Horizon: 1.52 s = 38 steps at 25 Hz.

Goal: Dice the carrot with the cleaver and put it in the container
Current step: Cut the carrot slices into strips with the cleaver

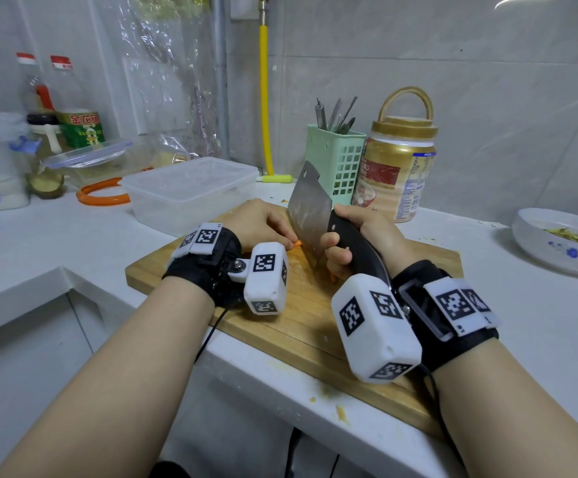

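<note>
The right hand [353,236] is clamped round the black handle of the broad steel cleaver [310,210], blade tilted over the wooden chopping board [301,305], while the left hand [263,224], fingers curled, pins the mostly hidden orange carrot [297,243] just left of the edge, the lidded clear plastic container [191,191] waiting beyond.

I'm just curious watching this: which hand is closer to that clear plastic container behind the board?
The left hand. It rests on the cutting board just in front of the container, holding the carrot. The right hand grips the cleaver farther to the right.
</note>
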Tool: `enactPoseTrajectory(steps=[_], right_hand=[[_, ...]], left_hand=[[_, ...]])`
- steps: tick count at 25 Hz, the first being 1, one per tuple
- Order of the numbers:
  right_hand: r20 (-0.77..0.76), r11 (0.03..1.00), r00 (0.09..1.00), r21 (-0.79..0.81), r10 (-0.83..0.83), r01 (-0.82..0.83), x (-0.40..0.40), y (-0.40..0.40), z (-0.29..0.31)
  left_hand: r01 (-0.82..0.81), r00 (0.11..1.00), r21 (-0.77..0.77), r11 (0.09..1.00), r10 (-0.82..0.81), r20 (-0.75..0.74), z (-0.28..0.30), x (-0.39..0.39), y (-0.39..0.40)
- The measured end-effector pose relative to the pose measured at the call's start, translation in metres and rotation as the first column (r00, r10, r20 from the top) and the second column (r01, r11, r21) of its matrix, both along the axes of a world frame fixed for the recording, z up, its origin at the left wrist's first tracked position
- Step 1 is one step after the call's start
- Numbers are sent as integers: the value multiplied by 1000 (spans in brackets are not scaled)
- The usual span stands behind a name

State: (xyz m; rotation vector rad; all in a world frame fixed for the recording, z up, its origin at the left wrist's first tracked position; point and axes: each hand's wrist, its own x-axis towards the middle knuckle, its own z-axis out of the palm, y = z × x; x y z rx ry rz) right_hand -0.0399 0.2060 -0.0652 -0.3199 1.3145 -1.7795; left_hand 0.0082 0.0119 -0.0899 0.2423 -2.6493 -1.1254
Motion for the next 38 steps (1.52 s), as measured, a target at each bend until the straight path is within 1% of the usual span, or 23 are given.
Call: enactPoseTrajectory(steps=[6,12,14,19,23,28,31,35,38], right_hand=[[-33,1000,999,28,6,-5,2,0,1],[-142,987,989,156,45,-23,4,-6,6],[-152,985,988,170,34,-8,4,-9,7],[-123,988,992,153,-11,29,2,-10,7],[-82,993,997,118,-17,26,1,-7,6],[-12,999,999,42,-31,32,0,2,2],[25,999,999,-5,-44,45,-2,4,2],[6,999,1000,-35,-30,31,0,4,3],[5,999,1000,-22,-29,29,1,3,3]], left_hand=[[-12,1000,10,1000,12,-1,-1,0,1],[-20,1000,26,999,19,11,-2,0,-1],[-19,1000,33,999,18,13,-3,1,-2],[-93,995,30,995,93,19,2,1,3],[-104,993,8,995,103,57,2,3,3],[-8,1000,3,1000,8,11,3,3,4],[-2,1000,-8,1000,2,6,1,0,1],[1,1000,3,1000,-1,18,-1,-2,-2],[3,1000,5,1000,-3,22,-1,-2,-2]])
